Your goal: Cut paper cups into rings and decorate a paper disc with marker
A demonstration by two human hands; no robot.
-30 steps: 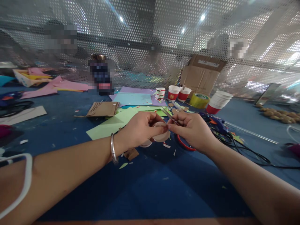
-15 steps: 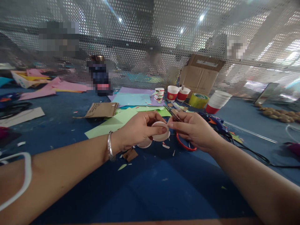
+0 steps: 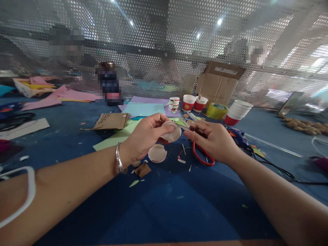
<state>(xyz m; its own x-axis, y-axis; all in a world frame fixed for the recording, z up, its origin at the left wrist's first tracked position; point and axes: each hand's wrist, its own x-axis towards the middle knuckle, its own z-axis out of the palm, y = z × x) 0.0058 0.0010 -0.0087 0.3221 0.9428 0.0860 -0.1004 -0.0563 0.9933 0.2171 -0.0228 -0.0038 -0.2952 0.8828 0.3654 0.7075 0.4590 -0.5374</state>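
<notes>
My left hand (image 3: 145,138), wearing a silver bangle at the wrist, pinches a white round paper cup bottom (image 3: 173,134) between thumb and fingers. Its flat face is turned toward me. My right hand (image 3: 214,140) is closed around red-handled scissors (image 3: 203,160). Their blades (image 3: 182,126) point left, up against the rim of the cup bottom; the contact itself is partly hidden. Below the hands, a second cup bottom (image 3: 157,153) lies on the blue table. Small paper scraps (image 3: 181,161) and a brown cardboard bit (image 3: 142,169) lie around it.
Behind are paper cups (image 3: 189,102), a cup stack (image 3: 238,111), yellow tape (image 3: 217,110), a cardboard box (image 3: 217,83) and coloured paper (image 3: 146,108). A blue glue gun (image 3: 237,136) with a black cable lies right. Cardboard (image 3: 111,121) sits left. A perforated screen stands beyond, people behind it.
My left hand has lifted and turned the cup bottom so its flat face shows. The scissor blades now meet its edge, and the second cup bottom on the table is more exposed.
</notes>
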